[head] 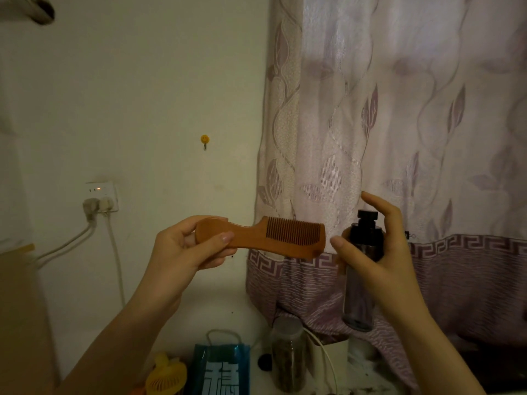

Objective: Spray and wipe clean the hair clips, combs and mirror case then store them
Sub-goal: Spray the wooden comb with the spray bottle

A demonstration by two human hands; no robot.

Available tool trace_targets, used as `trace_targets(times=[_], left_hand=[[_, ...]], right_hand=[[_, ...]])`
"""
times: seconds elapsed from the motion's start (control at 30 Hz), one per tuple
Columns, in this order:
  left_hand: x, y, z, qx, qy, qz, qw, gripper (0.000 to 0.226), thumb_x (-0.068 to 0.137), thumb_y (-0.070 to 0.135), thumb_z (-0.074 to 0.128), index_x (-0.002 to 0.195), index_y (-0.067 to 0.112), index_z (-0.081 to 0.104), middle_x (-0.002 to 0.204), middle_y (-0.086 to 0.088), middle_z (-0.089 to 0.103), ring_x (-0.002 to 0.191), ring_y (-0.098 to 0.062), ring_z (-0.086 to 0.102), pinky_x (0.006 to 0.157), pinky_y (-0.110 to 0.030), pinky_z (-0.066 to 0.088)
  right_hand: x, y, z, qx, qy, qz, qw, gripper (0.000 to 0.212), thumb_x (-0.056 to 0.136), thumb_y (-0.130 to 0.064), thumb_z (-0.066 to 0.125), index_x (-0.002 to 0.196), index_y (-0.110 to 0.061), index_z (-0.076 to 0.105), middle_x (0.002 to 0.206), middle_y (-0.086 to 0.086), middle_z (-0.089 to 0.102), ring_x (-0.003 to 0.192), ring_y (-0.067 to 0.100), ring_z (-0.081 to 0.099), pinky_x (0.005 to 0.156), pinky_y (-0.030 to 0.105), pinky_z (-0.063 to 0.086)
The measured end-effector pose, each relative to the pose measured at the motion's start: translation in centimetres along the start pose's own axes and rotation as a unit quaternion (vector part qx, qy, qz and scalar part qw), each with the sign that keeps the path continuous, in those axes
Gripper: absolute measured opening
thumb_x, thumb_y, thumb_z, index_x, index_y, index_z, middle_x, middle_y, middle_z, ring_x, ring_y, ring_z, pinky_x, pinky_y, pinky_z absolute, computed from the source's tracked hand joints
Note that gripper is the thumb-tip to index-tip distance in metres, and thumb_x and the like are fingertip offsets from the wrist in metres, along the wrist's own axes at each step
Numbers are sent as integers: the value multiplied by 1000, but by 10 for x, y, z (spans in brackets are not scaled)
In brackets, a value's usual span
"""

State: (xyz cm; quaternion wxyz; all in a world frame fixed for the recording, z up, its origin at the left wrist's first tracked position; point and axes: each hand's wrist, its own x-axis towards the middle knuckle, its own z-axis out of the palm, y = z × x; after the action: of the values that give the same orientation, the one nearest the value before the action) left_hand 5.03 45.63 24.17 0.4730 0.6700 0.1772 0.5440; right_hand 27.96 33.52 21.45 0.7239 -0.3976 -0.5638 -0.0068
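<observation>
Head view, and I've got both hands up in front of the wall. My left hand (188, 246) is clamped on the handle of the wooden comb (262, 238) — thumb across the front, fingers curled behind — and the comb lies level, teeth pointing up, its toothed end reaching toward the right. My right hand (382, 252) is wrapped round the dark spray bottle (360, 269), which stands upright just beside the comb's tip, not touching it as far as I can tell. The index finger is lifted above the black pump cap, clear of it, and the thumb sits at the bottle's left side.

Behind the bottle hangs a pale mauve curtain (399, 124) with a leaf pattern and a key-pattern band near its hem. On the cream wall to the left, a small yellow smiley hook (204, 139), and lower down a white wall socket (101, 196) with two plugs in it and a little orange light showing; their cables drop away below.

Down at the bottom, blurred: a yellow-orange hair clip (166, 374) by my left forearm, a blue bag (221, 369) with white lettering, and a clear jar (288, 354) with something dark inside — contents I cannot make out. A white cable curves past the jar.
</observation>
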Motion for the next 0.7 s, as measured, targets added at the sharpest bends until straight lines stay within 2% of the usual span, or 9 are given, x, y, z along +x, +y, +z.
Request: trace_targets(times=[0.07,0.17,0.27,0.43,0.7], left_hand=[[0,1,-1,22,-4,3,1000,39,66,24,73,103,15,66,85,-9,75,75,-22,73,62,-21,58],[1,3,-1,53,-15,3,998,36,67,26,72,100,12,66,82,-7,75,71,-19,73,58,-19,56],[2,3,1,82,-37,-2,996,35,67,29,71,99,14,66,80,-5,75,70,-18,72,56,-16,54],[4,5,8,101,-71,-10,992,35,66,31,72,97,16,67,79,-4,75,67,-17,72,55,-15,54],[8,9,12,133,-111,-6,985,32,67,31,71,96,19,67,77,-1,76,66,-16,72,55,-15,53]], right_hand=[[0,-1,-2,6,0,3,1000,65,71,-25,72,128,-41,45,82,-1,63,74,19,66,66,23,56],[0,-3,-2,8,-10,11,1000,67,69,-29,72,129,-41,46,84,-2,64,76,12,65,68,21,55],[0,-5,1,12,-37,17,999,68,69,-28,72,131,-36,45,84,-1,64,72,10,64,65,23,56],[-3,-6,10,14,-96,41,994,68,67,-31,74,129,-39,46,84,0,65,76,14,65,69,26,56],[-7,0,23,42,-163,60,984,69,68,-19,77,129,-31,47,86,4,68,85,21,68,76,24,55]])
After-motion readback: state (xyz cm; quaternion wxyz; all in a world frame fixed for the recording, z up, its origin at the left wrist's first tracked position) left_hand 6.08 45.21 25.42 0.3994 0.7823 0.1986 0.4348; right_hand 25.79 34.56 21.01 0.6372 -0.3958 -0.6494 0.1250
